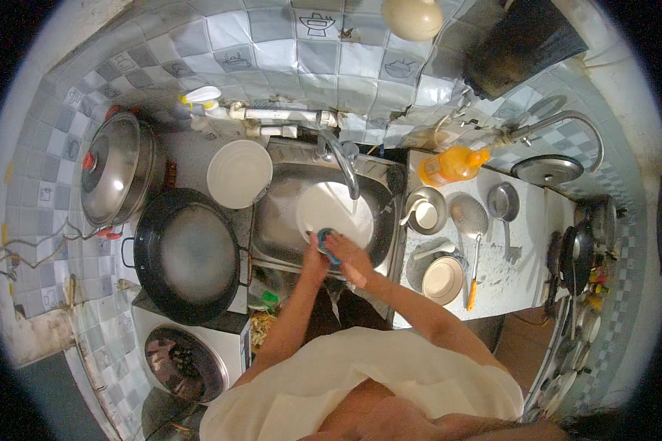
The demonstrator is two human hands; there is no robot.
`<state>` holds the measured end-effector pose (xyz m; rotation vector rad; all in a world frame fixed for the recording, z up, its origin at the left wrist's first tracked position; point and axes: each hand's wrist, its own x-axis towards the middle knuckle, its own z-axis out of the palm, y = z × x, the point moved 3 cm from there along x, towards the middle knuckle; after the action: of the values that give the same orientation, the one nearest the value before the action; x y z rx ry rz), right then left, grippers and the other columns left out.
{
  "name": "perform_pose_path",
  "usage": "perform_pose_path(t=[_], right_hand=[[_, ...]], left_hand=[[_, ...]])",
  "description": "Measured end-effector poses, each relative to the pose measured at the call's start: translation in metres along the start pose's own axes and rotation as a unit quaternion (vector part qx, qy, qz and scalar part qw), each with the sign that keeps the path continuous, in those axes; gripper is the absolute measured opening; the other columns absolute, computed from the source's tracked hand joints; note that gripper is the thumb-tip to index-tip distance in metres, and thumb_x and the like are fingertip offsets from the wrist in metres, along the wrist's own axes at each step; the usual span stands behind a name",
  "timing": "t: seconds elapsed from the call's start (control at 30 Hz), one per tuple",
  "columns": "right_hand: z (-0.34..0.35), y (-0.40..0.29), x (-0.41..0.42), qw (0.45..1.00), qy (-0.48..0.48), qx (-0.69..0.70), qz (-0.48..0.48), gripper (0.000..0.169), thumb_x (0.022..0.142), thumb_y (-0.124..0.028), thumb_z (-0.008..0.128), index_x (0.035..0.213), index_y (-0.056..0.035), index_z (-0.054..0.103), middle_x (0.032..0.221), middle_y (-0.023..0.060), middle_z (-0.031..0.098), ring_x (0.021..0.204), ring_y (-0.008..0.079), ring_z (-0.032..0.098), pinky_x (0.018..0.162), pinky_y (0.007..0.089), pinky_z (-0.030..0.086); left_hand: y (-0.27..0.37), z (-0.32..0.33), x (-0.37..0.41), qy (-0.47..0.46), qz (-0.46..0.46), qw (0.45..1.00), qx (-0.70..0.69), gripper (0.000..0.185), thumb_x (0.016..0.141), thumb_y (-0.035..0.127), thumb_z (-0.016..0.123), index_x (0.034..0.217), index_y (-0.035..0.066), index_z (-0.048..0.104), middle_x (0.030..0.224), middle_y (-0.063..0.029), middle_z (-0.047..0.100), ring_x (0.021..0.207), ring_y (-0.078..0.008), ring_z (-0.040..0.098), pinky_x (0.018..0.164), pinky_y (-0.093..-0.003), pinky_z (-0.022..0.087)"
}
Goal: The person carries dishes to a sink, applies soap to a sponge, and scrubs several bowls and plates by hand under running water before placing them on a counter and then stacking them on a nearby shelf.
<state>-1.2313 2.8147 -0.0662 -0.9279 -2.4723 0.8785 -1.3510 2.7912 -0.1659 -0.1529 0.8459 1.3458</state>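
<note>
A round white plate [336, 206] lies in the metal sink [276, 220], under the curved chrome faucet [345, 165]. Over the plate's lower edge, my left hand [315, 256] touches one side of a blue-green scrubbing pad [327, 246]. My right hand [353, 260] lies across the other side of this pad with its fingers bent over it. Both hands are close together at the sink's near edge. Which hand bears the grip on the pad is hard to tell, as the fingers partly hide it.
Left of the sink are a white bowl [240, 174], a large black wok [198, 264] and a lidded steel pot [118, 171]. On the right counter stand an orange bottle [452, 165], a steel bowl [440, 199], a slotted skimmer [469, 214] and a cream bowl [443, 281].
</note>
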Motion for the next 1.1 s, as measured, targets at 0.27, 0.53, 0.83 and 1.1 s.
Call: perform_pose_path(t=[0.27,0.53,0.83,1.1], right_hand=[[-0.01,0.029,-0.006,0.995,-0.021,-0.094,-0.002,0.055,0.072,-0.005,0.055,0.126,-0.0033,0.048,0.136,0.0143,0.045,0.132,0.0315,0.034,0.109,0.0471,0.025],[-0.037,0.032,0.007,0.97,-0.062,-0.229,-0.057,0.053,0.077,-0.01,0.054,0.129,-0.0079,0.047,0.137,0.0108,0.043,0.132,0.0264,0.035,0.11,0.0446,0.025],[-0.039,0.028,0.013,0.972,-0.063,-0.22,-0.05,0.055,0.074,-0.001,0.054,0.128,-0.0078,0.048,0.135,0.0123,0.045,0.13,0.0273,0.037,0.108,0.0394,0.031],[-0.031,0.04,0.021,0.969,-0.141,-0.187,0.078,0.067,0.087,-0.038,0.053,0.137,-0.0001,0.032,0.146,0.0209,0.024,0.138,0.0351,0.017,0.109,0.0571,0.012]], left_hand=[[0.019,0.01,-0.01,0.019,-0.008,0.999,0.049,0.062,0.093,0.051,0.04,0.132,0.002,0.039,0.123,-0.0111,0.052,0.106,-0.0245,0.055,0.093,-0.0401,0.044],[0.044,0.009,-0.015,-0.013,0.021,1.0,0.014,0.057,0.093,0.043,0.047,0.133,0.004,0.037,0.129,-0.0092,0.049,0.115,-0.0243,0.048,0.099,-0.0398,0.039],[0.042,0.007,-0.015,-0.021,0.029,0.999,-0.005,0.058,0.094,0.039,0.047,0.137,0.003,0.031,0.128,-0.0124,0.047,0.115,-0.0265,0.049,0.097,-0.0416,0.042],[0.039,-0.001,-0.012,0.061,0.046,0.995,0.066,0.055,0.092,0.033,0.054,0.134,0.003,0.034,0.121,-0.0127,0.052,0.11,-0.0263,0.053,0.091,-0.0407,0.046]])
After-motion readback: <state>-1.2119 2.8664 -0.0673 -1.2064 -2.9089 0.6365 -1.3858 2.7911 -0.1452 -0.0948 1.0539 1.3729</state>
